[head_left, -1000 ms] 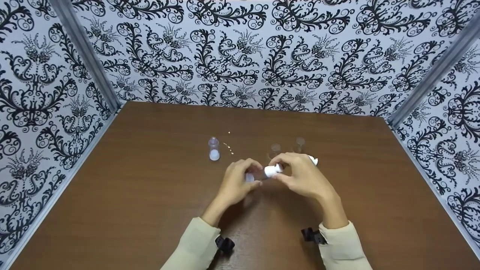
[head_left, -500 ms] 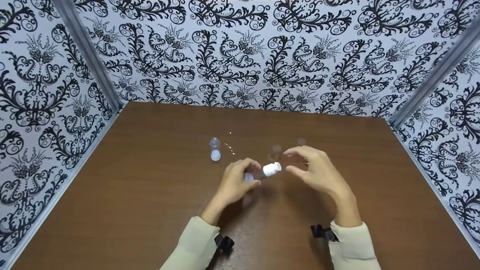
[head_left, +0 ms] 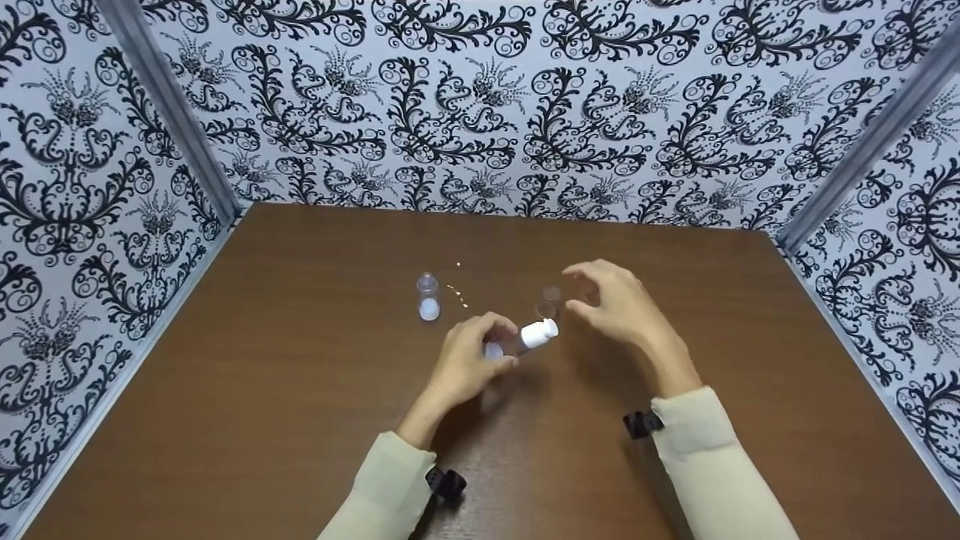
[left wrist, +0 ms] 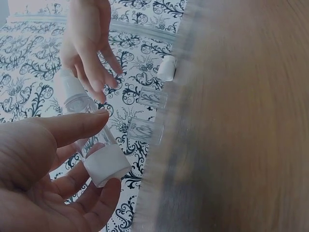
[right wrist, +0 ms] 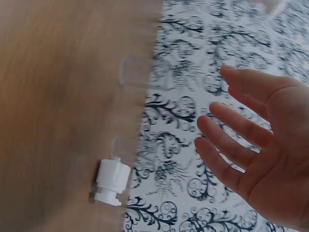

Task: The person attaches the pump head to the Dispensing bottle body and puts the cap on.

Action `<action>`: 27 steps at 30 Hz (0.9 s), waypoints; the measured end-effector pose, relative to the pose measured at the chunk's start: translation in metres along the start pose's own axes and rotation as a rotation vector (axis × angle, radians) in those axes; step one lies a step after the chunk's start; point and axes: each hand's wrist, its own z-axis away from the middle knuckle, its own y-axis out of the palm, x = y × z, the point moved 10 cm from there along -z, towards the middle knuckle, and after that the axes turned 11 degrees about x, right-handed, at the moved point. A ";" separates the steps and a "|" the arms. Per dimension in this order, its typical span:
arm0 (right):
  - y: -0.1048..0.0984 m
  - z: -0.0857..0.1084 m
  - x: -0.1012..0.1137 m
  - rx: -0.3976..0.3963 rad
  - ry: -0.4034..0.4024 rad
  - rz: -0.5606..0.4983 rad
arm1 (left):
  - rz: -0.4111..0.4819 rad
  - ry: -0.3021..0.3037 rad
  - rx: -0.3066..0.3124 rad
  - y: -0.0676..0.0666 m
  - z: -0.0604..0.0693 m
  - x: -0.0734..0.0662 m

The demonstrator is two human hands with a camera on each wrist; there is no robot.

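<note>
Clear bottle (head_left: pixel 531 337) shows only partly past the left hand (head_left: pixel 466 356) gripping it

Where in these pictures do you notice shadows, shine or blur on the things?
Head view: soft shadow on the table near the left hand, pale shine near the bottom edge. Left wrist view: table smeared by blur, the held bottle clearer. Right wrist view: table also blurred; two clear caps look faint against table and wallpaper.
</note>
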 end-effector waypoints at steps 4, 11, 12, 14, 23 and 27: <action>0.009 -0.015 -0.008 0.045 0.004 0.042 | 0.005 -0.004 0.005 0.000 0.000 0.000; 0.028 -0.033 -0.015 0.146 0.029 0.090 | -0.010 -0.001 0.005 0.000 0.000 0.000; 0.030 -0.036 -0.016 0.157 0.030 0.097 | -0.011 -0.003 0.005 0.000 0.000 0.001; 0.034 -0.039 -0.017 0.175 0.034 0.108 | -0.015 -0.005 0.007 0.000 0.000 0.001; 0.043 -0.046 -0.021 0.202 0.023 0.120 | -0.015 -0.007 0.001 0.001 0.000 0.002; 0.045 -0.047 -0.022 0.188 0.017 0.104 | -0.021 -0.007 0.001 0.000 0.000 0.002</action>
